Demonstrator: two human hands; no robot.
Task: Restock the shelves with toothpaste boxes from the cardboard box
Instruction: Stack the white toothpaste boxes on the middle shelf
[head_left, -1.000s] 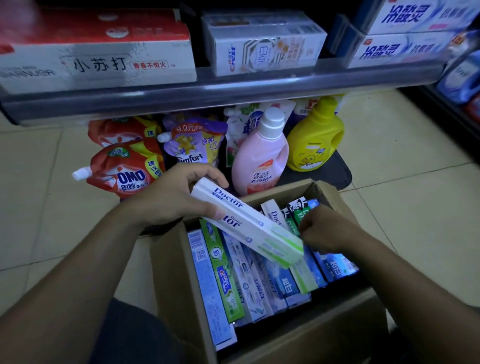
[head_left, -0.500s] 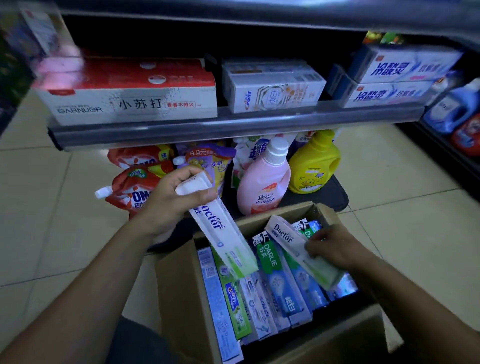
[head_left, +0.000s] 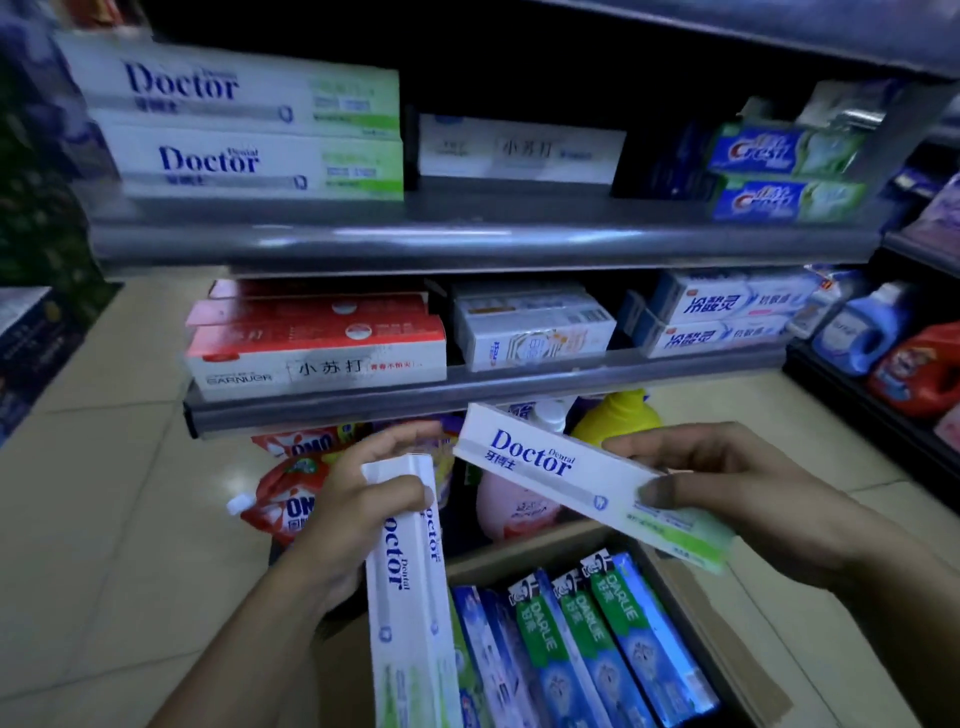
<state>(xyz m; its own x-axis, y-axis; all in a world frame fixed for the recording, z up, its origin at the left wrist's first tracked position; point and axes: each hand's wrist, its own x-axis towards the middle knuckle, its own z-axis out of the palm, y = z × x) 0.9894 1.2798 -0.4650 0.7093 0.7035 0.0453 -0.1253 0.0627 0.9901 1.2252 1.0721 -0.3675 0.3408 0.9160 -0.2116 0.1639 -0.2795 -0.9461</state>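
Note:
My left hand (head_left: 358, 499) grips a white Doctor toothpaste box (head_left: 405, 597) near its top end, the box hanging almost upright over the cardboard box (head_left: 691, 597). My right hand (head_left: 727, 483) holds a second Doctor box (head_left: 561, 473) tilted down to the right, thumb on its front face. Inside the cardboard box stand several green and blue Darlie boxes (head_left: 597, 629). Two Doctor boxes (head_left: 249, 124) are stacked at the left of the upper shelf (head_left: 467, 239).
The lower shelf (head_left: 415, 400) carries red Garnier boxes (head_left: 317, 343), white boxes and blue boxes. Crest boxes (head_left: 784, 171) sit upper right. Detergent pouches (head_left: 291, 499) and bottles stand on the floor-level shelf behind my hands. Laundry jugs (head_left: 883, 343) line a rack on the right.
Both hands rose out of the cardboard box, each with a Doctor box. The view tilted up, bringing the upper shelf with its stacked Doctor boxes into sight.

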